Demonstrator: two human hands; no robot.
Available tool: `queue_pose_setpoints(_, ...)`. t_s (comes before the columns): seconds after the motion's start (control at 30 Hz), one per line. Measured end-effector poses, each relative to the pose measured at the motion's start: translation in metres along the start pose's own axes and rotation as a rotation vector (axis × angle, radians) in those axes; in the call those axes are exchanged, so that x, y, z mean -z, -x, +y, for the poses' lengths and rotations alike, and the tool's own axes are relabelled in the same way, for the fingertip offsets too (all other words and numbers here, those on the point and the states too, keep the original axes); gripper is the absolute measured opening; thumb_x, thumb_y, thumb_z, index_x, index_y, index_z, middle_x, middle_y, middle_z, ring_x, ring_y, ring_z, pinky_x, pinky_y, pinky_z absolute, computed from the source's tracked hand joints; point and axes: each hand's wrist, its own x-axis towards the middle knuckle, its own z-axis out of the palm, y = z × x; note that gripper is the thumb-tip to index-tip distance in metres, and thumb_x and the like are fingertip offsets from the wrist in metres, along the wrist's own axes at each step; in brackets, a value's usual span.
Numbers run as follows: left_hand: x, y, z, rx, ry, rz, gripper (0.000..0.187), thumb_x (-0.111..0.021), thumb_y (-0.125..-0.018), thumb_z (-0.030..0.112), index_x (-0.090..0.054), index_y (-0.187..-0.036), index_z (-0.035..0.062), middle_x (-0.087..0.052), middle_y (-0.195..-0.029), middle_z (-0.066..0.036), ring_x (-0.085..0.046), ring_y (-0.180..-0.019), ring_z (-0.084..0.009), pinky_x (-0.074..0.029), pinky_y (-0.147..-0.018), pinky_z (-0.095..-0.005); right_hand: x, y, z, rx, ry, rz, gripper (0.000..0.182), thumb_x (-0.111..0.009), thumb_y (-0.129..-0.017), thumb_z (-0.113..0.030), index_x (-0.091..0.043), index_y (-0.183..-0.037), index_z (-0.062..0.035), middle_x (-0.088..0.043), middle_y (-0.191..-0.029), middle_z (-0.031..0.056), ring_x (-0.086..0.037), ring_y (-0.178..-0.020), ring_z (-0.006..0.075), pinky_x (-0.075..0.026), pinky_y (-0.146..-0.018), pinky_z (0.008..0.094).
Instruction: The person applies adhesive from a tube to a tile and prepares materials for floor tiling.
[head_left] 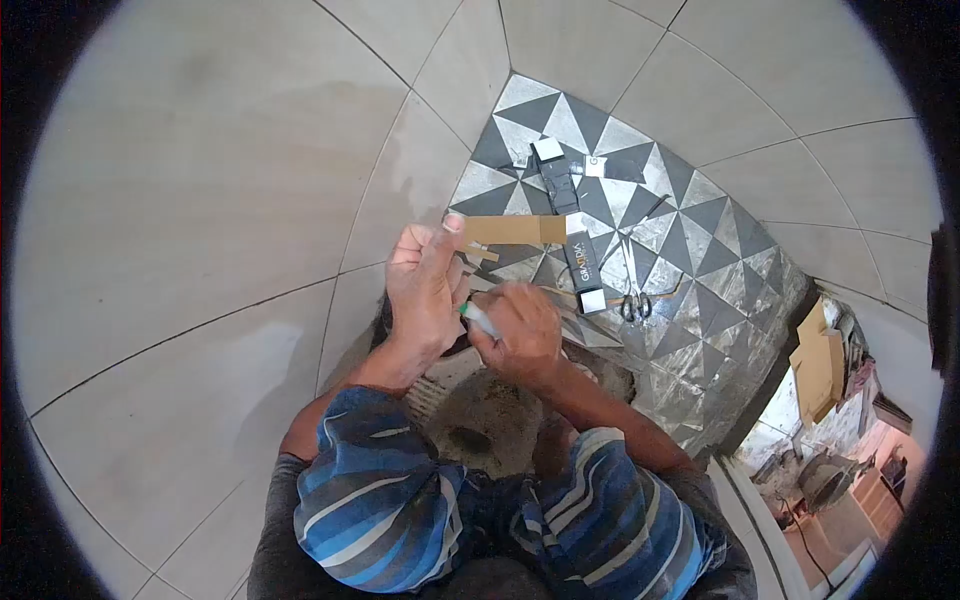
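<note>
Cardboard strip (512,230) pinched by left hand (425,280), long axis pointed crosswise toward black box (582,262), white tube (482,321) gripped by right hand (522,328).

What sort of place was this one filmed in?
Probably a small toilet room being fitted out, though I can't be certain: what looks like a dirty squat pan sits low in the view, tiled walls close in around the patterned floor, and scissors lie on it.

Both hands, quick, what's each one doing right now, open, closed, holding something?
Left hand: closed, pinching a brown cardboard strip between thumb and fingers.
Right hand: closed, holding a green-tipped white tube.
</note>
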Motion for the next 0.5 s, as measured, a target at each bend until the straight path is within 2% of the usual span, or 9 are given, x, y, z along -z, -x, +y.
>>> queue_pose_setpoints(0.07,0.0,0.0,0.002,-0.01,0.011,0.02,0.03,-0.066,-0.104,0.022,-0.043,-0.086,0.0185,-0.036,-0.067,0.009,-0.026,-0.047,-0.0026,-0.021,-0.042,-0.0235,-0.004,0.003,0.0,-0.022,-0.027,-0.005,0.023,-0.079,-0.091,-0.019,-0.067,-0.101,-0.0027,-0.071,-0.092,0.0079,-0.067,-0.074,0.0209,-0.055,-0.067,0.0413)
queue_pose_setpoints(0.13,0.002,-0.001,0.007,-0.008,0.08,-0.015,0.031,-0.065,-0.105,0.023,-0.041,-0.085,0.0187,-0.034,-0.065,0.009,-0.025,-0.047,-0.0025,-0.021,-0.043,-0.0232,-0.006,0.007,-0.009,-0.442,-0.682,-0.048,0.03,-0.073,-0.097,-0.027,-0.064,-0.11,-0.0016,-0.069,-0.089,0.0083,-0.065,-0.072,0.018,-0.053,-0.062,0.0371)
queue_pose_setpoints(0.17,0.007,-0.002,0.007,-0.008,0.081,-0.016,0.031,-0.065,-0.105,0.023,-0.041,-0.085,0.0187,-0.034,-0.065,0.009,-0.025,-0.047,-0.0025,-0.021,-0.043,-0.0232,0.0,0.007,-0.006,-0.441,-0.68,-0.048,0.03,-0.073,-0.097,-0.027,-0.064,-0.11,-0.0016,-0.069,-0.089,0.0083,-0.065,-0.072,0.018,-0.053,-0.062,0.0371)
queue_pose_setpoints(0.23,0.02,-0.005,0.006,0.028,0.23,-0.186,0.022,-0.062,-0.106,0.02,-0.046,-0.09,0.0155,-0.04,-0.071,0.005,-0.037,-0.055,-0.006,-0.032,-0.05,-0.0244,0.015,0.006,0.003,-1.007,-1.437,-0.408,0.035,-0.064,-0.103,-0.034,-0.061,-0.116,-0.0013,-0.067,-0.085,0.0079,-0.062,-0.067,0.0138,-0.048,-0.056,0.0296)
queue_pose_setpoints(0.27,0.025,-0.005,0.004,0.028,0.231,-0.186,0.022,-0.062,-0.106,0.02,-0.046,-0.09,0.0155,-0.04,-0.071,0.005,-0.037,-0.055,-0.006,-0.032,-0.05,-0.0244,0.014,0.006,0.004,-1.007,-1.436,-0.409,0.035,-0.064,-0.103,-0.034,-0.061,-0.116,-0.0013,-0.067,-0.085,0.0079,-0.062,-0.067,0.0138,-0.048,-0.056,0.0296)
queue_pose_setpoints(0.33,0.03,-0.001,0.001,0.036,0.18,-0.341,0.01,-0.06,-0.105,0.014,-0.058,-0.111,0.0064,-0.06,-0.093,-0.002,-0.059,-0.082,-0.0122,-0.049,-0.074,-0.0291,0.013,0.006,0.006,-1.009,-1.433,-0.393,0.037,-0.056,-0.107,-0.037,-0.062,-0.115,-0.0018,-0.066,-0.082,0.0065,-0.058,-0.063,0.0097,-0.043,-0.053,0.0229)
queue_pose_setpoints(0.37,0.032,0.0,0.001,0.037,0.183,-0.346,0.01,-0.06,-0.105,0.014,-0.058,-0.111,0.0064,-0.06,-0.093,-0.002,-0.059,-0.082,-0.0122,-0.049,-0.074,-0.0291,0.014,0.006,0.01,-1.009,-1.428,-0.388,0.037,-0.056,-0.107,-0.037,-0.062,-0.115,-0.0018,-0.066,-0.082,0.0065,-0.058,-0.063,0.0097,-0.043,-0.053,0.0229)
queue_pose_setpoints(0.43,0.038,0.004,0.003,-0.132,-0.356,-0.442,0.035,-0.058,-0.104,0.01,-0.053,-0.137,-0.0013,-0.068,-0.116,-0.011,-0.062,-0.11,-0.0156,-0.05,-0.093,-0.0284,0.016,0.003,0.016,-1.006,-1.519,-0.329,0.035,-0.056,-0.107,-0.036,-0.063,-0.115,-0.0023,-0.065,-0.08,0.005,-0.057,-0.062,0.0089,-0.041,-0.053,0.0224)
queue_pose_setpoints(0.5,0.04,0.01,0.009,-0.131,-0.354,-0.444,0.034,-0.057,-0.104,0.005,-0.058,-0.137,-0.0022,-0.071,-0.125,-0.013,-0.065,-0.117,-0.0164,-0.051,-0.098,-0.0288,0.02,0.002,0.019,-1.028,-1.506,-0.319,0.034,-0.058,-0.107,-0.035,-0.062,-0.116,-0.0027,-0.066,-0.081,0.0048,-0.057,-0.062,0.0083,-0.04,-0.052,0.0222)
